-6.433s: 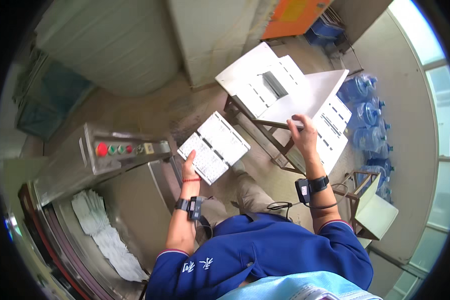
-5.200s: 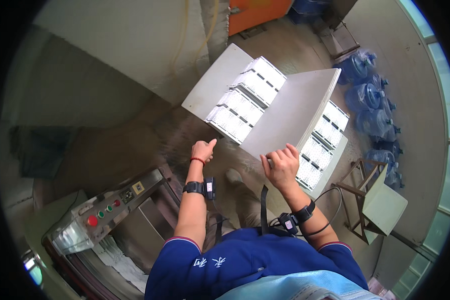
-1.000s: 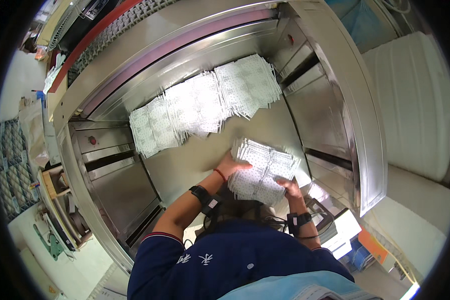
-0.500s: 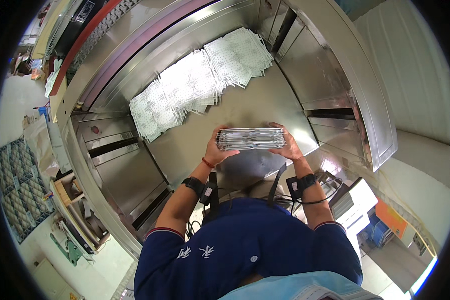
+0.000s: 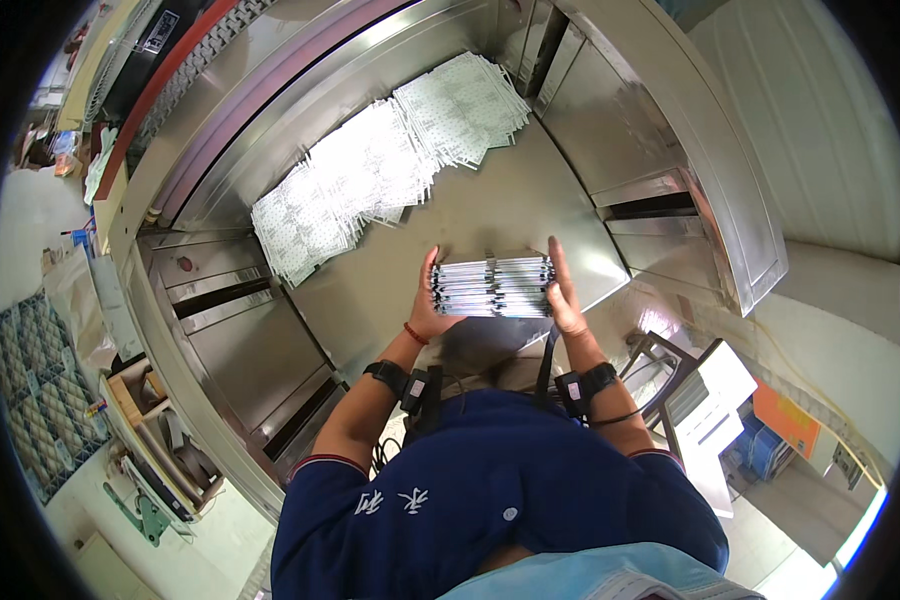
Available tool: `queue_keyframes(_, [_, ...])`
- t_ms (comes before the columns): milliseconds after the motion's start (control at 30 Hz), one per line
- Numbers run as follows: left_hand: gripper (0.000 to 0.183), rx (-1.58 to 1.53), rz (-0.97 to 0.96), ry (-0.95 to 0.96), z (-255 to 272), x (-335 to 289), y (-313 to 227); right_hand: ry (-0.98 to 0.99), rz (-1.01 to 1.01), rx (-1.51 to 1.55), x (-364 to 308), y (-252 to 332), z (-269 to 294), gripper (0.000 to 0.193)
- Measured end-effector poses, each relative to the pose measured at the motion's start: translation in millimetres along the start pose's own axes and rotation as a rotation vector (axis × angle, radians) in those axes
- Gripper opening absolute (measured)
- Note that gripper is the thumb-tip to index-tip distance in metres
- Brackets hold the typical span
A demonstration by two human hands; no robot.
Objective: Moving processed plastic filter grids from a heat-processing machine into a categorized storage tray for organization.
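Between my hands is a stack of thin, flat white panels, its layered edges facing up toward me. My left hand is closed round the left end, thumb below and fingers behind. Against the right end lies my right hand, its fingers stretched straight and its palm side pressed to the stack. The stack stands over the front edge of a stainless steel tray-like surface. Farther back on that surface, overlapping white patterned panels lie in a slanting row, apart from both hands.
Steel walls with slots enclose the surface left, right and back. A wooden-edged shelf unit stands at the left, beside a dark quilted mat. Right of me are a white box-like object and an orange panel.
The stack has tipped and come slightly nearer, showing more of its layered edges. My right hand has shifted left and its fingers have straightened along the stack's end.
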State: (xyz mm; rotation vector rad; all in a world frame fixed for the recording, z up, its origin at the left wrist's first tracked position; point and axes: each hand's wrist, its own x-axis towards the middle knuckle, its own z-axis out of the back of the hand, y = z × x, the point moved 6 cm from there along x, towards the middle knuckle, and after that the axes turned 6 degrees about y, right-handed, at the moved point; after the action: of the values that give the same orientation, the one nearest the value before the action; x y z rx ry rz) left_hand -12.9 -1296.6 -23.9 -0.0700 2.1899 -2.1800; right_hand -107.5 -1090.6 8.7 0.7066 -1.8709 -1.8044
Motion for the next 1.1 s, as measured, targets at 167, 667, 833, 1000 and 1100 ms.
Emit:
queue_keyframes(167, [0.117,0.097,-0.071,-0.065,9.2,2.8,1.2,0.012,-0.136,0.115,16.6,0.4,-8.6,0.096])
queue_keyframes(667, [0.086,0.414,-0.118,0.039,9.5,-6.6,12.2,0.262,0.002,-0.795,14.2,-17.9,19.5,0.076])
queue_keyframes(833, [0.044,0.505,-0.092,0.281,14.3,61.0,-23.9,0.321,-0.085,-0.816,54.0,-17.4,42.2,0.063])
queue_keyframes(1000, [0.039,0.418,0.041,0.380,-7.9,70.0,-29.2,0.192,-0.106,-0.545,33.2,-9.4,70.4,0.057])
queue_keyframes(1100, [0.045,0.309,0.203,0.548,-59.0,91.2,-39.4,0.082,-0.235,-0.346,-32.0,-1.6,99.8,0.059])
